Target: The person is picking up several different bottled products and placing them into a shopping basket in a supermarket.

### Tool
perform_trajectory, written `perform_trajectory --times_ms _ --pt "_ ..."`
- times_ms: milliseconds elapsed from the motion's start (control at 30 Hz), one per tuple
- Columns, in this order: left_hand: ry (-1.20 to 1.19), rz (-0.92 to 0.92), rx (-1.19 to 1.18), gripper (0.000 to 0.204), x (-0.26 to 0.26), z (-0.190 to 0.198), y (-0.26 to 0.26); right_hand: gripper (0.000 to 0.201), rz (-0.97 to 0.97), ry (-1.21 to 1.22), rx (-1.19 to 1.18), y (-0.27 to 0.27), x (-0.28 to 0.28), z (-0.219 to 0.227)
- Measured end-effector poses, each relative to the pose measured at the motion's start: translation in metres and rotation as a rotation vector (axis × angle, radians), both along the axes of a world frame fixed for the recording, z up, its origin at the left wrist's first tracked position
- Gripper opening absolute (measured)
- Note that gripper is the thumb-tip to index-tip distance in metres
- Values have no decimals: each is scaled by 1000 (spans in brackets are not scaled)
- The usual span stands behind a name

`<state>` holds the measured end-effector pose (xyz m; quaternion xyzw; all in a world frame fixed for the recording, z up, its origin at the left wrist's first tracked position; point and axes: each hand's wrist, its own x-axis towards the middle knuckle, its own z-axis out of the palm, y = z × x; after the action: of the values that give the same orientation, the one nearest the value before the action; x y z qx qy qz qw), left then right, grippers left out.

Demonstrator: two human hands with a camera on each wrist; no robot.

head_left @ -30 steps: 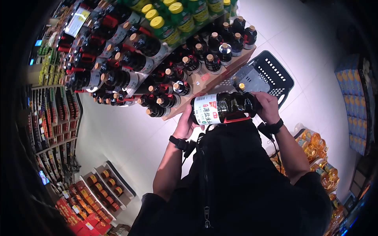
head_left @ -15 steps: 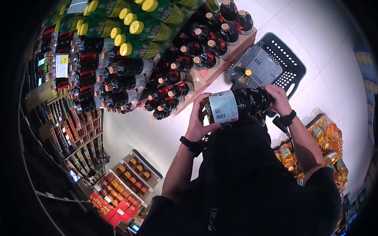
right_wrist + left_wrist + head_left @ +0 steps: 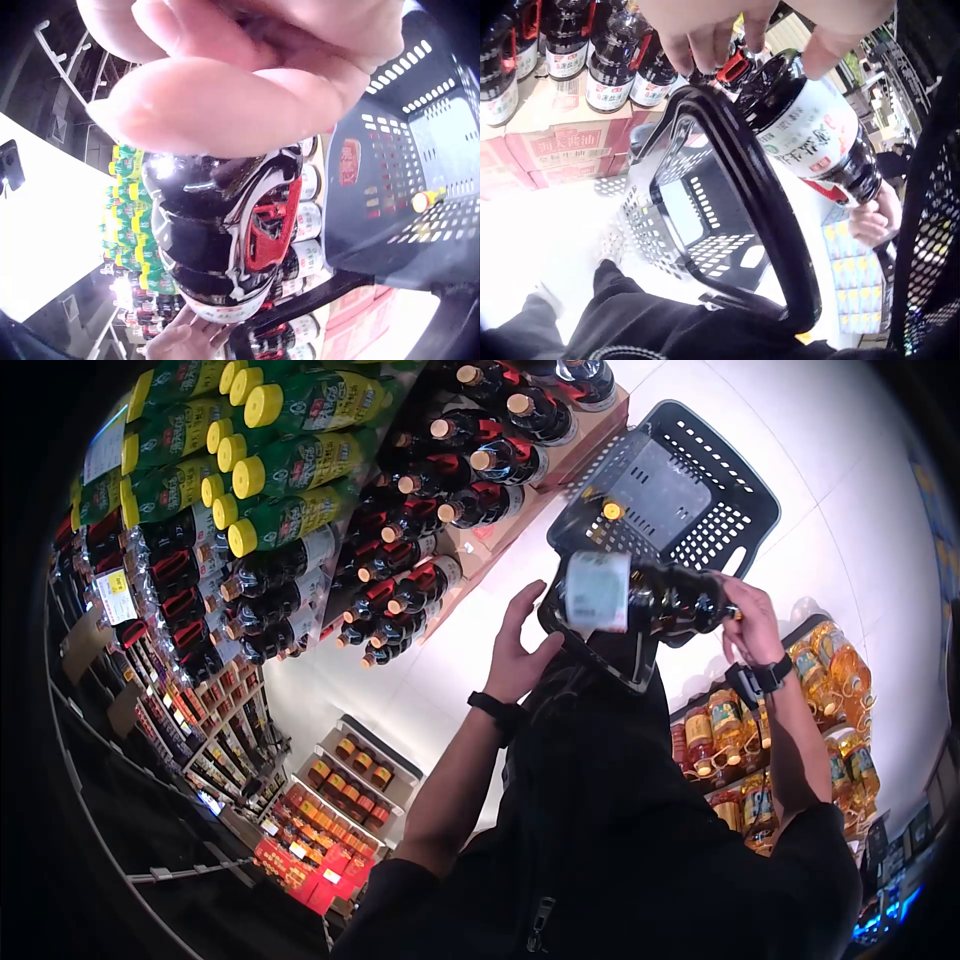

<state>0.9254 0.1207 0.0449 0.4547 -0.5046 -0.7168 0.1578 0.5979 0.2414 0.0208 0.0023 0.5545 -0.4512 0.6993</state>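
Note:
A large dark soy sauce bottle (image 3: 672, 598) with a pale label and a red handle lies nearly level in front of the body. My right hand (image 3: 752, 622) grips it by the neck end. Fingers of that hand curl over the cap in the right wrist view. At the bottle's base, my left hand (image 3: 520, 645) has its fingers and thumb spread; its thumb overlaps the base in the left wrist view. The dark handle (image 3: 761, 202) of a grey shopping basket (image 3: 735, 495) rises beneath the bottle. Inside the basket is a small item with a yellow cap (image 3: 612, 510).
Dark bottles (image 3: 480, 460) stand in rows on cardboard boxes (image 3: 562, 142) ahead. Green bottles with yellow caps (image 3: 300, 460) are stacked at the upper left. Golden oil bottles (image 3: 735, 725) stand at the right, and a shelf of jars (image 3: 350, 775) is at the lower left.
The bottle has turned so its label's back faces up, and has moved right. My left hand has loosened from its base and spread. The basket sits nearer the bottle in view.

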Motion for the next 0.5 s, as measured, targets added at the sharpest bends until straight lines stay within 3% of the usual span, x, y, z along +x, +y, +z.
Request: perform_trajectory --times_ms 33,133,200,267,333,367,500 --pt "-250 -114 -195 67 1 -6 2 38 15 79 8 4 -10 -5" --pt "-368 -138 -335 61 -6 -19 9 40 2 348 50 -5 -28 -27" --pt "-473 -105 -316 67 -9 -28 23 40 125 580 59 -19 -40 -49" --pt "-534 -51 -154 78 -15 -36 35 43 356 843 81 -44 -47 -83" --pt "-544 -29 -24 84 -22 -39 42 47 579 1287 -41 -52 -56 -164" --pt "-542 -14 35 87 -25 -41 45 47 656 1251 92 -67 -54 -184" --pt "-563 19 40 85 -27 -47 47 46 898 1296 254 -78 -59 -327"
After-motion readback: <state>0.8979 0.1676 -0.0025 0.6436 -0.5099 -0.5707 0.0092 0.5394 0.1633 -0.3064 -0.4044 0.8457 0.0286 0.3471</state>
